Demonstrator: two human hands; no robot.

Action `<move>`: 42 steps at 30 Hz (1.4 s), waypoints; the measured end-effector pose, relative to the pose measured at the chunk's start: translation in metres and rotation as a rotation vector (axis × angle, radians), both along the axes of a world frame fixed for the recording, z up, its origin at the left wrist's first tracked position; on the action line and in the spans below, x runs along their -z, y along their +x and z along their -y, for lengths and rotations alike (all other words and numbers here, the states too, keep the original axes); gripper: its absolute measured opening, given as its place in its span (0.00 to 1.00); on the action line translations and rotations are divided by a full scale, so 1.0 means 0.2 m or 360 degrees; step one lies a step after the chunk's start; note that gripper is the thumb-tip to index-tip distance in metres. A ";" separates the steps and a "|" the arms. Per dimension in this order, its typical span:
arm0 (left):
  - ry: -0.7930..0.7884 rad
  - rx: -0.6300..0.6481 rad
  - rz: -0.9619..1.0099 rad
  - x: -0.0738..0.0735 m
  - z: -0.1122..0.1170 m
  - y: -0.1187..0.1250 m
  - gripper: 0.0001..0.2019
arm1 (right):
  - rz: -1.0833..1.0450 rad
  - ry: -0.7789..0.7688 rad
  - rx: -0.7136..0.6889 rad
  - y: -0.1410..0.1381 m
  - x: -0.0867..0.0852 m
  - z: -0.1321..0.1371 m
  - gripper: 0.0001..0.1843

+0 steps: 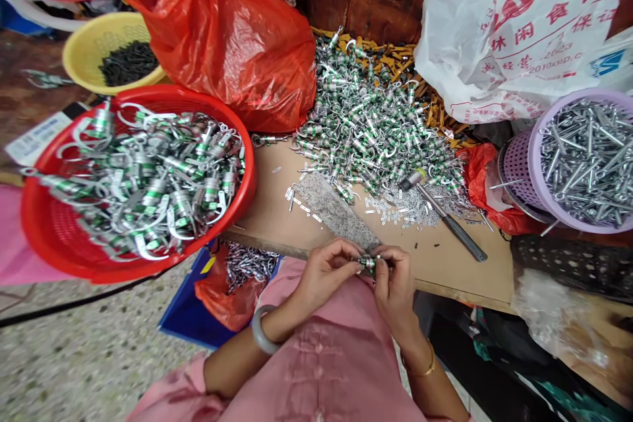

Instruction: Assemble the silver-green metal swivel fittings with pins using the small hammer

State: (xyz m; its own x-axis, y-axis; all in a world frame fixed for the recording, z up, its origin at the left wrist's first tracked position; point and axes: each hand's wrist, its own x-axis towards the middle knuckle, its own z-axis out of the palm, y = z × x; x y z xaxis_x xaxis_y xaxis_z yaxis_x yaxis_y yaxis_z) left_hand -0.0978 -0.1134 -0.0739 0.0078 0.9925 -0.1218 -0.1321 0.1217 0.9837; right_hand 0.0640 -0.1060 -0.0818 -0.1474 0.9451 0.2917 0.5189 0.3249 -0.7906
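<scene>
A small green-banded metal clip (366, 264) pinched just above the bench edge, your left hand (324, 273) and right hand (394, 280) both grasping it, the part's exact form hard to see between your fingers, a heap of similar clips (368, 125) ahead on the bench (475, 270), a red basket (248, 171) full of them to your left

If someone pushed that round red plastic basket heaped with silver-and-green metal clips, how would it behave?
The round red plastic basket would probably feel heavy for its size, being piled with silver-and-green metal clips. Its plastic wall might flex slightly if gripped. The loose heap, mounded near the rim, could likely shed a few clips if tipped.
</scene>
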 end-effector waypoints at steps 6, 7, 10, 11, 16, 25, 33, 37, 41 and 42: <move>0.0237 -0.0116 -0.0282 -0.02 -0.01 -0.03 0.05 | 0.0118 -0.0078 -0.0081 0.01 -0.04 -0.01 0.06; 0.0222 -0.0122 -0.0287 -0.01 0.00 -0.03 0.05 | 0.0166 -0.0120 -0.0105 0.02 -0.05 -0.01 0.06; 0.0233 -0.0110 -0.0351 0.01 0.00 -0.02 0.03 | 0.0272 -0.0169 -0.0169 0.03 -0.07 -0.03 0.05; 0.0247 -0.0101 -0.0372 0.02 0.00 -0.02 0.02 | 0.0291 -0.0158 -0.0183 0.03 -0.07 -0.04 0.05; 0.0300 -0.0071 -0.0425 0.04 0.01 -0.03 0.04 | 0.0342 -0.0089 -0.0239 0.04 -0.11 -0.07 0.04; 0.0418 -0.0079 -0.0512 0.03 0.01 -0.05 0.04 | 0.0493 -0.0112 -0.0446 0.07 -0.18 -0.07 0.06; 0.0419 -0.0103 -0.0405 0.05 0.02 -0.04 0.02 | 0.0435 -0.0157 -0.0479 0.07 -0.17 -0.06 0.03; 0.0190 -0.0205 -0.0358 0.04 0.02 -0.05 0.04 | 0.0294 -0.0296 -0.0506 0.07 -0.17 -0.04 0.07; 0.0511 0.0021 -0.0788 0.00 -0.01 -0.10 0.03 | 0.0275 -0.0167 -0.0451 0.08 -0.18 -0.05 0.05; 0.0618 0.0149 -0.0887 -0.02 -0.02 -0.11 0.03 | 0.0279 -0.0131 -0.0464 0.09 -0.18 -0.06 0.05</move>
